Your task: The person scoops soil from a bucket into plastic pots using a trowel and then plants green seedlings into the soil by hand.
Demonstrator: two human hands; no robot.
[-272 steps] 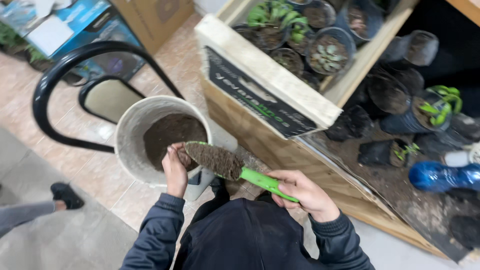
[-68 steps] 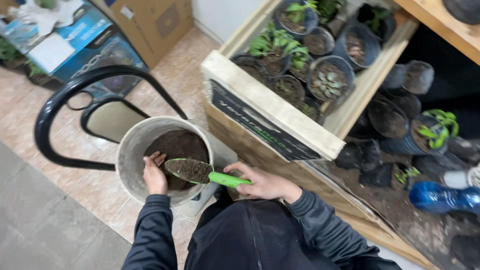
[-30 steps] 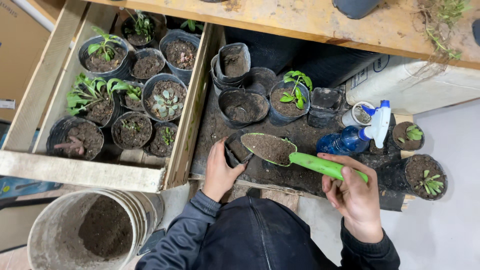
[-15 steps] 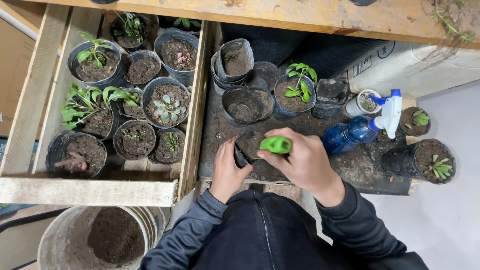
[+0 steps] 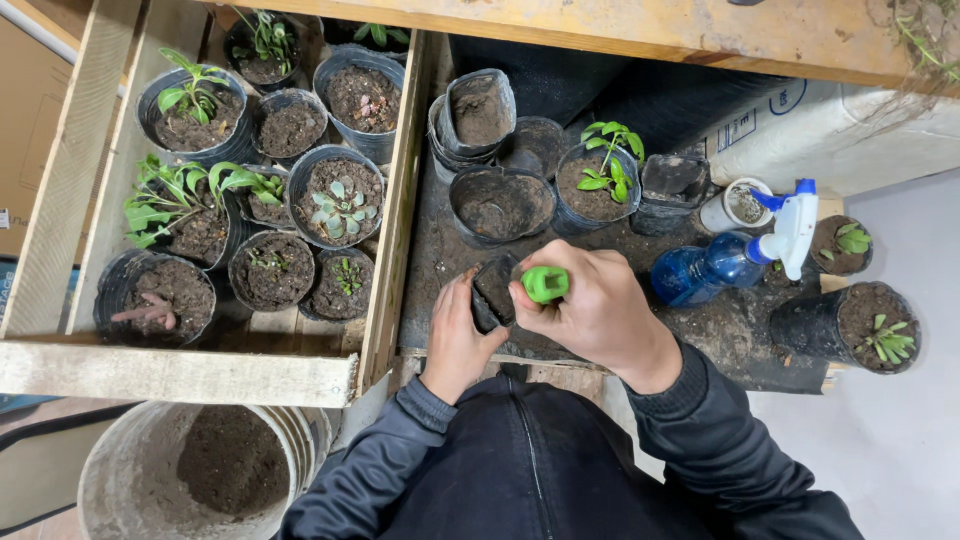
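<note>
My left hand grips a small black nursery pot and tilts it toward my right hand. My right hand is closed around the green handle of a trowel. The handle end points up at the camera and the blade is hidden below my fingers, right beside the small pot. Both hands hover over a dark, soil-strewn board, in front of an empty black pot and a pot with a leafy seedling.
A wooden crate at left holds several potted plants and succulents. A white bucket with soil stands lower left. A blue spray bottle lies at right, with more pots beyond. A wooden shelf edge runs overhead.
A second ago the trowel lay flat with soil on its blade, above the board. My right hand has since swung it handle-up against the small pot held in my left hand.
</note>
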